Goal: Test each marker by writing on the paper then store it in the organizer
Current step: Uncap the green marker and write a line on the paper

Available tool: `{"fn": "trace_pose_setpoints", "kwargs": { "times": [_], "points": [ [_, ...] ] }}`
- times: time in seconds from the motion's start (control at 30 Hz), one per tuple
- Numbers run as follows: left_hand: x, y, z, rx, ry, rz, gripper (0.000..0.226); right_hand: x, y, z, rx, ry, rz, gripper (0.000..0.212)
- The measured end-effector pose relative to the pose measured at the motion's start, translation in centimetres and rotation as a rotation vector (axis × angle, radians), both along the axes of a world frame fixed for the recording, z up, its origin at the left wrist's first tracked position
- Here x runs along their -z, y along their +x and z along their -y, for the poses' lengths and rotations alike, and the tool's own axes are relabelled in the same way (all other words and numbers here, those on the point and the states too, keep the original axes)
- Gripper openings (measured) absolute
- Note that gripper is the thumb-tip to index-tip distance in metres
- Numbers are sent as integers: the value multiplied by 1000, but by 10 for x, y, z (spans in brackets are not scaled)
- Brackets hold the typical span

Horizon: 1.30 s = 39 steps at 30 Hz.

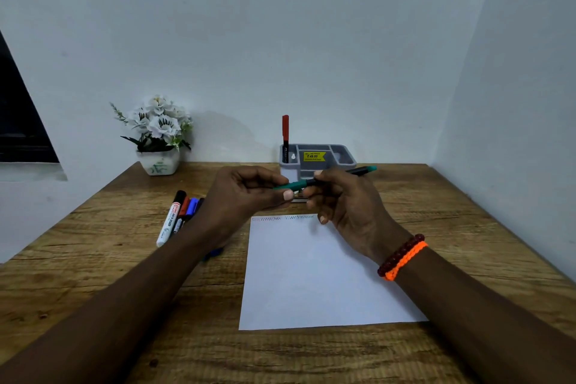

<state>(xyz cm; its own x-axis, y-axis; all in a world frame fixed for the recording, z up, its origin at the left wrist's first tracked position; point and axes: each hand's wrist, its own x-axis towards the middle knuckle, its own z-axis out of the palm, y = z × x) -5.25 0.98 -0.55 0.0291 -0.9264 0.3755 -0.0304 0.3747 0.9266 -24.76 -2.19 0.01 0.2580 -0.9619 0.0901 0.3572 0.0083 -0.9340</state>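
A green marker (pixel 361 170) lies level in the air above the far edge of the white paper (pixel 311 274). My left hand (pixel 246 196) pinches its capped green end, and my right hand (pixel 346 203) grips its dark barrel. The paper carries a red and a faint green scribble along its top edge. Behind my hands stands the grey organizer (pixel 343 156), with a red marker (pixel 285 134) upright in its left compartment. Several markers (pixel 177 215) lie in a bunch on the table left of my left wrist; a blue one shows under my left forearm.
A white pot of white flowers (pixel 159 137) stands at the back left of the wooden table (pixel 467 227). Walls close in behind and to the right. A yellow price sticker sits on the organizer.
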Motion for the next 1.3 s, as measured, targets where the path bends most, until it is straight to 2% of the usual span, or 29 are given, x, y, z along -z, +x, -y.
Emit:
{"fn": "trace_pose_setpoints", "kwargs": {
  "times": [0.13,0.77,1.03,1.1,1.2,1.3],
  "points": [
    [1,0,0,8,13,13,27,5,0,3,-1,-40,-68,10],
    [7,0,-4,-3,-26,34,25,10,-2,4,-92,-18,-23,7],
    [6,7,4,50,55,-37,27,-9,-23,14,-66,-39,-186,11],
    [3,9,5,53,43,-90,36,-14,-30,14,-118,-54,-231,10],
    [0,9,6,65,44,-203,49,-21,-33,12,-232,-59,-291,21],
    [0,11,9,25,36,-236,43,-21,-32,12,-258,-70,-379,26]
  ]
}}
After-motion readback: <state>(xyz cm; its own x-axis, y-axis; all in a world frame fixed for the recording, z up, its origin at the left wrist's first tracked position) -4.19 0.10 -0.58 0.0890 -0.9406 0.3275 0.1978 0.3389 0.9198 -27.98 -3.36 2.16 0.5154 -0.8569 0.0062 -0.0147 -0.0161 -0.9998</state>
